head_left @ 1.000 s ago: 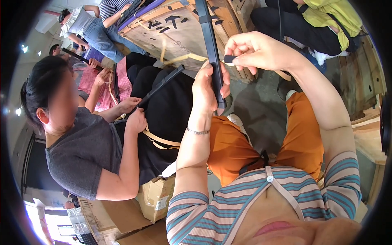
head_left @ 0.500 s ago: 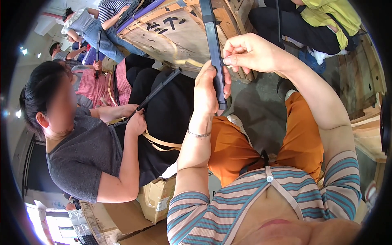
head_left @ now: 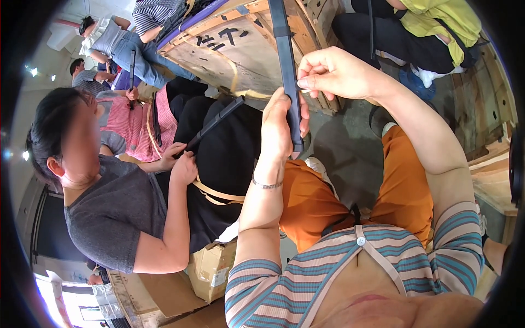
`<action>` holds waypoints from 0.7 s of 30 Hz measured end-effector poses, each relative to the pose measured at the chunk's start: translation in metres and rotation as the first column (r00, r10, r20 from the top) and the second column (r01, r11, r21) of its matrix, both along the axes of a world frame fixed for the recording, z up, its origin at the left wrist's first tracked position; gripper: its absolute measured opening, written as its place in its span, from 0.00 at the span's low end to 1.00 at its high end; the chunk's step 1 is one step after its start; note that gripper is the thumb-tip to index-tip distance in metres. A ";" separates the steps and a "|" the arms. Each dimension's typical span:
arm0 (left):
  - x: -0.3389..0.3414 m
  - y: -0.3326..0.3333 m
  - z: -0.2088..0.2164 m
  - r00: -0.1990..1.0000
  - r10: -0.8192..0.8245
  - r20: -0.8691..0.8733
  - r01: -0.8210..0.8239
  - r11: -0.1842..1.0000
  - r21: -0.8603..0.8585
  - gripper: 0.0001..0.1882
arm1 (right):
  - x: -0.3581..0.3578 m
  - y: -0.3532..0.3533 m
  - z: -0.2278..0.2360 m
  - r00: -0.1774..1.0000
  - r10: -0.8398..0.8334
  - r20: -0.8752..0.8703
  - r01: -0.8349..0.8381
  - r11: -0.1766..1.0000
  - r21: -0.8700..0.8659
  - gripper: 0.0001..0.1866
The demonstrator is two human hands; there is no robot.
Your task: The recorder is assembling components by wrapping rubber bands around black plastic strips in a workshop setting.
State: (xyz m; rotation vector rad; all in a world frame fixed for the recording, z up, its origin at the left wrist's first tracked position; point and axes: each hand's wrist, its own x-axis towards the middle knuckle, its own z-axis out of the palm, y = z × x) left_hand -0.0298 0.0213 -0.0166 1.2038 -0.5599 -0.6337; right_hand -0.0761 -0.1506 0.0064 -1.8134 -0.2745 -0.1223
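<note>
Long, flat and black, a bar stands nearly upright in front of me, its top running out of the picture. A slightly wider black band crosses it near the upper end. My left hand is wrapped round the lower part, with fingertips showing on its right side. Beside the bar's right edge, my right hand is closed in a pinch, thumb against forefinger. A small dark bit seems to show at those fingertips, too small to name.
A person in a dark grey shirt sits close at my left, holding a similar black bar. Ahead stands a wooden crate. Someone in yellow sits at the far right. Cardboard boxes lie at lower left.
My right hand's fingertips have shifted slightly, while my left hand keeps its grip on the bar. The neighbour at left has moved a little, with the head lower.
</note>
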 end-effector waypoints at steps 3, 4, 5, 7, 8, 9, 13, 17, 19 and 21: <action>0.000 -0.001 0.000 1.000 -0.005 0.004 0.005 1.000 0.011 0.13 | 0.000 -0.001 -0.001 1.000 0.001 0.002 -0.001 1.000 0.002 0.07; 0.000 -0.002 0.000 1.000 -0.005 0.004 0.005 1.000 0.011 0.13 | 0.000 -0.002 -0.001 1.000 0.004 0.010 -0.004 1.000 -0.001 0.07; -0.001 -0.002 0.000 1.000 -0.001 0.006 0.001 1.000 0.013 0.13 | 0.000 -0.002 -0.002 1.000 0.005 0.009 -0.005 1.000 0.000 0.07; -0.001 -0.003 -0.001 1.000 0.000 0.010 0.000 1.000 0.014 0.13 | 0.000 -0.003 -0.002 1.000 -0.001 0.011 0.002 1.000 -0.003 0.07; 0.000 -0.003 -0.002 1.000 -0.001 0.013 0.001 1.000 0.009 0.13 | 0.001 -0.003 -0.003 1.000 -0.002 0.012 0.002 1.000 -0.003 0.07; 0.000 -0.004 -0.003 1.000 -0.002 0.015 0.002 1.000 0.004 0.13 | 0.001 -0.004 -0.004 1.000 -0.008 0.014 0.008 1.000 -0.004 0.07; -0.002 -0.006 -0.004 0.998 0.013 0.054 -0.014 1.000 0.028 0.13 | -0.001 -0.001 -0.001 0.997 -0.073 -0.013 0.073 0.997 -0.033 0.07; -0.005 -0.006 -0.005 0.990 0.061 0.128 -0.067 0.997 0.045 0.13 | 0.000 0.006 -0.005 0.987 -0.161 -0.012 0.159 0.985 -0.070 0.07; -0.005 -0.004 -0.005 0.983 0.075 0.164 -0.086 0.994 0.060 0.13 | 0.002 0.010 -0.009 0.974 -0.197 0.110 0.207 0.975 -0.087 0.07; -0.006 -0.003 -0.006 0.987 0.040 0.156 -0.043 0.999 0.014 0.15 | 0.004 0.013 -0.012 0.968 -0.203 0.146 0.215 0.974 -0.066 0.07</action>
